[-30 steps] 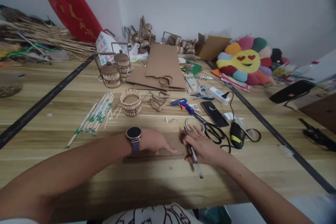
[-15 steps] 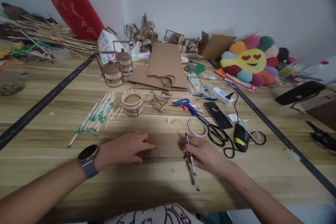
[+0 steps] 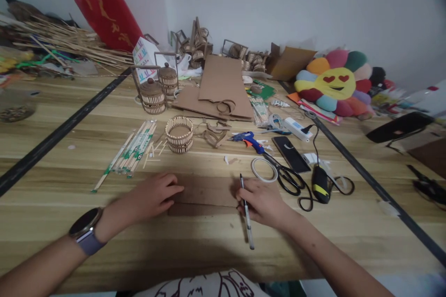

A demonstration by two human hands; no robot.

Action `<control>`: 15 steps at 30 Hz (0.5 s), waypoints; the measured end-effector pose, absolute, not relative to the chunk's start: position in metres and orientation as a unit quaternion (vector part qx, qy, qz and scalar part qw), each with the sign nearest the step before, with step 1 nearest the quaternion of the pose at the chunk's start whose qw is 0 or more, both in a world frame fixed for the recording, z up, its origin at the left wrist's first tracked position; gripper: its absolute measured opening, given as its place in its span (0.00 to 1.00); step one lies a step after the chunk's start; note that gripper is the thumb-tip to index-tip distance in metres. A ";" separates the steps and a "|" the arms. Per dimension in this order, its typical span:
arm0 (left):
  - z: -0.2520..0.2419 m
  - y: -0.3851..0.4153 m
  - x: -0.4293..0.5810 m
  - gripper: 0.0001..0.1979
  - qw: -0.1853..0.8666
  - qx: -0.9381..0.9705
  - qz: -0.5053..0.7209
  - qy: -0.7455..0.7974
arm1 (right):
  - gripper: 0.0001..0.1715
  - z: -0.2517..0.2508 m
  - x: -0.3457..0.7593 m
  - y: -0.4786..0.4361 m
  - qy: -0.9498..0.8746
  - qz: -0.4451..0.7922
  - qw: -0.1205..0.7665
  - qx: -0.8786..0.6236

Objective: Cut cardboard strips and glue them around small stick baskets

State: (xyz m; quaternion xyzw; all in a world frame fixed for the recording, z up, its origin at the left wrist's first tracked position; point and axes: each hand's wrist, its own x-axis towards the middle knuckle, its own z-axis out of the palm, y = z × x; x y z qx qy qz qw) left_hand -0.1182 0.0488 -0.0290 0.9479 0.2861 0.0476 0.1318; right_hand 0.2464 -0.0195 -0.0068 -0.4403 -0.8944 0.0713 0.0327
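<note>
A flat strip of brown cardboard (image 3: 209, 191) lies on the wooden table in front of me. My left hand (image 3: 153, 198), a watch on its wrist, rests at the strip's left end with its fingers apart and nothing gripped. On the right part of the strip is my right hand (image 3: 263, 202), its fingers closed around a pen (image 3: 246, 216). The pen's dark tip points away from me and its clear end toward me. The fingertips under that hand are partly hidden. Just beyond it lie a white ring of tape (image 3: 265, 170) and black-handled scissors (image 3: 290, 180).
A round stick basket (image 3: 179, 135) stands behind the strip, with packaged sticks (image 3: 135, 148) to its left. A blue glue gun (image 3: 248, 140), a phone (image 3: 290, 154) and a corded black-and-yellow tool (image 3: 320, 184) lie on the right. Cardboard sheets (image 3: 221, 79) and lidded baskets (image 3: 153, 97) are farther back.
My left hand has slid left, uncovering more of the cardboard's left end. My right hand has shifted slightly left with the pen, which is now a little more upright in view.
</note>
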 end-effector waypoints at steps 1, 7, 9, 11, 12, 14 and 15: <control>-0.030 0.047 -0.122 0.19 0.134 0.947 0.050 0.288 | 0.03 -0.008 0.245 -0.020 -0.894 0.071 0.037 -0.441; -0.035 0.035 -0.134 0.20 0.132 0.947 0.051 0.289 | 0.03 -0.011 0.243 -0.018 -0.896 0.084 0.035 -0.435; -0.036 0.034 -0.135 0.20 0.131 0.946 0.046 0.294 | 0.03 -0.011 0.243 -0.018 -0.895 0.089 0.033 -0.435; -0.036 0.034 -0.134 0.20 0.134 0.945 0.042 0.297 | 0.03 -0.011 0.242 -0.017 -0.895 0.093 0.033 -0.435; -0.036 0.034 -0.134 0.20 0.135 0.944 0.039 0.299 | 0.03 -0.011 0.242 -0.017 -0.895 0.093 0.032 -0.434; -0.036 0.034 -0.134 0.20 0.137 0.943 0.038 0.301 | 0.03 -0.010 0.242 -0.018 -0.895 0.093 0.031 -0.434; -0.036 0.034 -0.135 0.19 0.137 0.943 0.041 0.302 | 0.03 -0.010 0.242 -0.018 -0.896 0.093 0.031 -0.434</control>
